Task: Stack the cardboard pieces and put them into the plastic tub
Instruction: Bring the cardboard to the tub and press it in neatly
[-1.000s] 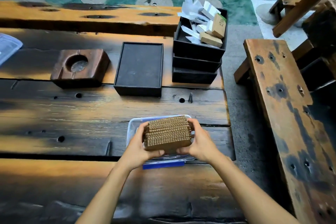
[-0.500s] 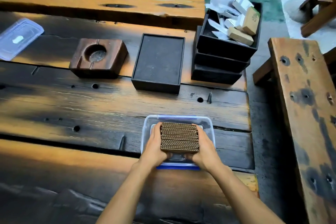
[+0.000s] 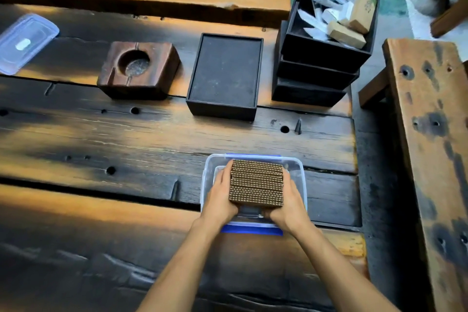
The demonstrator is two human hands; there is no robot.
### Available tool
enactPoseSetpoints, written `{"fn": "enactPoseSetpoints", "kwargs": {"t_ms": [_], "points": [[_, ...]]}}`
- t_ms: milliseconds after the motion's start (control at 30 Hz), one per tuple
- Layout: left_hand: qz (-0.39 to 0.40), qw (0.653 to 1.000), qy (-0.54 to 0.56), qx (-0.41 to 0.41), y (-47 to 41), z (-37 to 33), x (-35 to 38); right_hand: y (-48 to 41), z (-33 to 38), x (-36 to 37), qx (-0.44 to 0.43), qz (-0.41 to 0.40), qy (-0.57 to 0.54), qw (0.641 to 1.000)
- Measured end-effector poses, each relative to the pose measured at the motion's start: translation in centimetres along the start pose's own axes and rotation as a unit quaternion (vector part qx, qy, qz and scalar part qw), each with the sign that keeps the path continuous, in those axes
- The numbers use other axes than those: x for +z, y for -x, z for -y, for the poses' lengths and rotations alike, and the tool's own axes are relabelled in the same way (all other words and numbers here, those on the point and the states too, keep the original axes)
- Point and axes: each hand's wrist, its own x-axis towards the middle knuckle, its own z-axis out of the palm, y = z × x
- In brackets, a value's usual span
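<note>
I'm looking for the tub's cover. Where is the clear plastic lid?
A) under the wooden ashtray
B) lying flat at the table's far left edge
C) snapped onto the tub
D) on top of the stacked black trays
B: the clear lid lies flat at the table's far left, apart from the open plastic tub.

Lid [image 3: 25,43] cut off at left edge; tub [image 3: 301,185] floor — mostly hidden.

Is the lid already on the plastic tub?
No, the clear lid lies at the table's far left, and the plastic tub is open around the cardboard stack.
</note>
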Motion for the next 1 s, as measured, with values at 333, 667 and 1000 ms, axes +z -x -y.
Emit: {"fn": "enactPoseSetpoints", "kwargs": {"t_ms": [333, 667, 1000], "points": [[-0.017, 0.999, -0.010, -0.047, 0.2, 0.6, 1.3, -1.0, -0.7, 0.2, 0.032, -0.004, -0.021, 0.999], [0.008, 0.998, -0.025, -0.051, -0.2, -0.6, 0.0, -1.2, 0.3, -0.3, 0.071, 0.003, -0.020, 0.997], [0.086, 0.995, 0.023, -0.043, 2.1, -3.2, -6.3, -0.3, 3.4, -5.9, 0.033, 0.098, 0.004, 0.995]]}}
